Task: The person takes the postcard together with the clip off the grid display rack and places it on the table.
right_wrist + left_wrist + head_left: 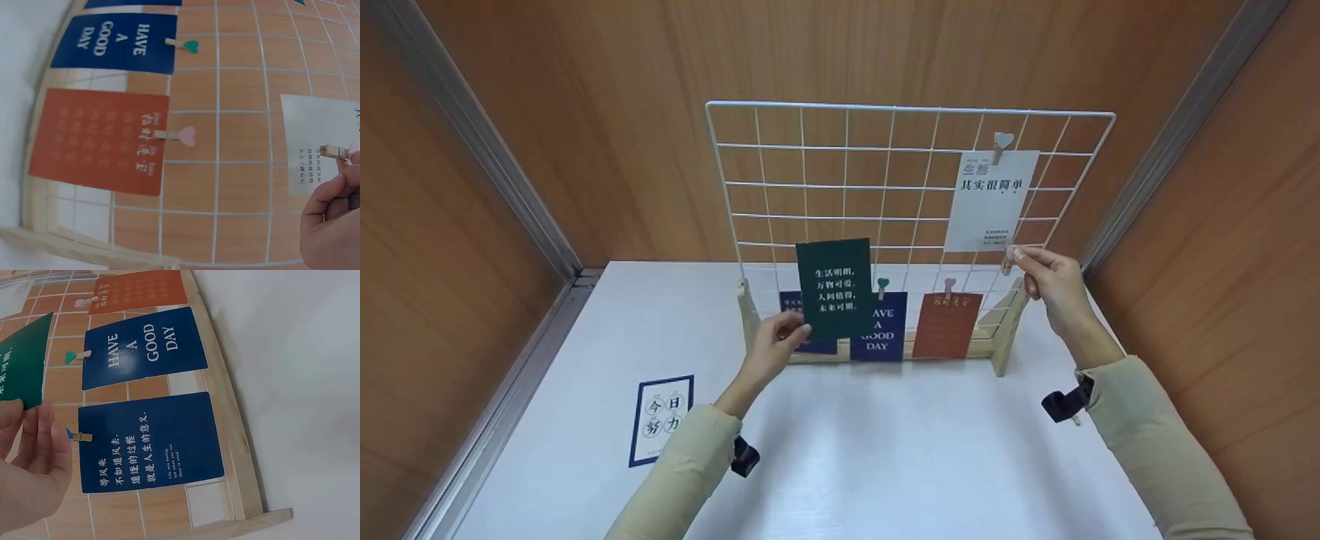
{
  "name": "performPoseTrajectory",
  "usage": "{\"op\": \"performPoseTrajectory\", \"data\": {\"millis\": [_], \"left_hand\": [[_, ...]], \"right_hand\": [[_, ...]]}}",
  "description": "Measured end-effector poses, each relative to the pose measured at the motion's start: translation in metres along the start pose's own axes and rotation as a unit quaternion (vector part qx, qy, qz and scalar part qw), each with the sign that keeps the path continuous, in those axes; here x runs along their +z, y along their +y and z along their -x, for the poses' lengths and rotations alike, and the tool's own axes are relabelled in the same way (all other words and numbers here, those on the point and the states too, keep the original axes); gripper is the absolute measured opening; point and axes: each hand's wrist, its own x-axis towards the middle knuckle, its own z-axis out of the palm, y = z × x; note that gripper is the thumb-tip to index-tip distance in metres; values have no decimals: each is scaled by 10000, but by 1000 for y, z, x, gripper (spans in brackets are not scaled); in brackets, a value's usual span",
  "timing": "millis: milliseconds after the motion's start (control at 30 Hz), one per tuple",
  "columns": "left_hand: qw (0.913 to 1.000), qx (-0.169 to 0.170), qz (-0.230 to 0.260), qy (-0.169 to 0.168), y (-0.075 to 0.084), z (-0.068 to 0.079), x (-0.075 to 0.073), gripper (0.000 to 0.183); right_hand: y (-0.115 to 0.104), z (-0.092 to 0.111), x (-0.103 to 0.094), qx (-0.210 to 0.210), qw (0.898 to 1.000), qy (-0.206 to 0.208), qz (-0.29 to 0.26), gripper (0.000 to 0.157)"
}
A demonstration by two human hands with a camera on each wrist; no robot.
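Our left hand (774, 341) pinches the green card (835, 255) by its seven-o'clock corner, in front of the grid (888, 185) towards seven o'clock. Our right hand (1056, 291) pinches a small clip (336, 151) at four o'clock. We'd best square the card against a wire before clipping both together.

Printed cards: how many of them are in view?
6. In the left hand: green card. On the wire grid: white card, orange-red card, HAVE A GOOD DAY card and another blue card. On the table: blue-framed card. Others may be hidden.
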Motion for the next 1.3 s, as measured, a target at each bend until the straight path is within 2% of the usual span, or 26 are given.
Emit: {"op": "performPoseTrajectory", "data": {"millis": [133,333,567,700,900,1000,1300], "left_hand": [[9998,-206,-62,-18,-5,6,-3,12],[9997,-195,-167,21,-11,16,-6,12],[9967,-777,-206,87,-13,26,-11,14],[9967,-796,-130,96,-17,32,-16,13],[9949,-1005,-41,107,-24,40,-22,14],[9935,-1137,4,93,-28,44,-25,16],[9898,-1416,-118,-71,-48,60,-40,14]], "right_hand": [[6,6,-4,21,10000,-12,7,19],[14,12,-9,65,9999,72,109,17],[22,19,-16,304,9993,138,152,15],[28,22,-23,375,9992,69,95,15],[36,25,-30,380,9992,-23,84,19],[40,28,-34,434,9990,-16,89,14],[56,36,-50,658,9977,60,172,13]]}}
